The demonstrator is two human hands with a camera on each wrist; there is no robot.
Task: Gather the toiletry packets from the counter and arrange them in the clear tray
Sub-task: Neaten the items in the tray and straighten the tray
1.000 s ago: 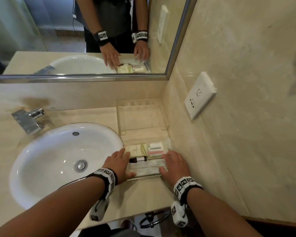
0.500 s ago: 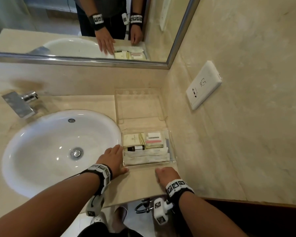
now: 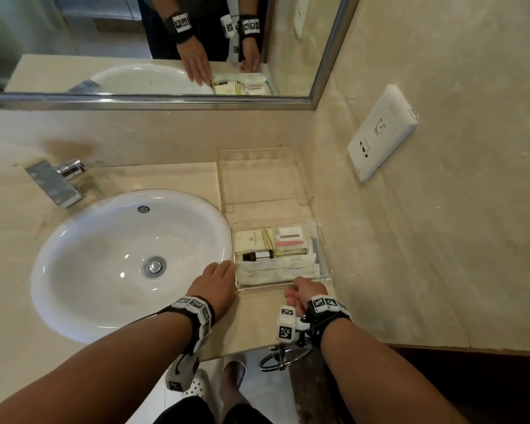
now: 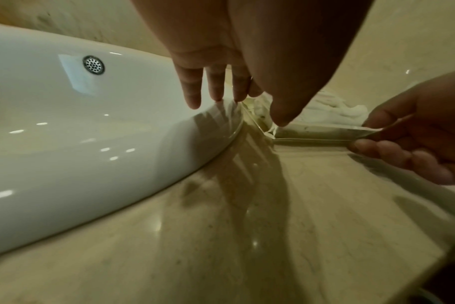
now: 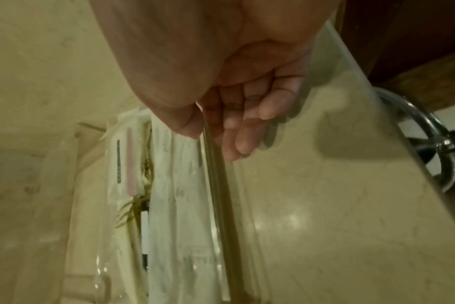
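The clear tray [image 3: 324,249] sits on the counter between the sink and the right wall. Inside lie a cream packet [image 3: 253,240], a white packet with a pink stripe [image 3: 289,237], a small dark bottle [image 3: 256,256] and a long white packet [image 3: 276,270] along the front. My right hand [image 3: 300,290] pinches the tray's near wall [image 5: 218,185], thumb inside and fingers outside. My left hand [image 3: 219,275] lies flat with straight fingers [image 4: 192,92] on the sink rim, its thumb at the tray's near left corner [image 4: 273,133].
A second clear tray [image 3: 227,179], with nothing in it, stands behind the first against the back wall. The white sink [image 3: 104,255] and chrome faucet [image 3: 58,182] fill the left. A wall socket [image 3: 380,133] is on the right wall. A chrome towel ring [image 3: 283,359] hangs below the counter edge.
My right hand left the top of the packets, drew back and now pinches the tray's near wall. My left hand slid off the packets to the tray's left corner.
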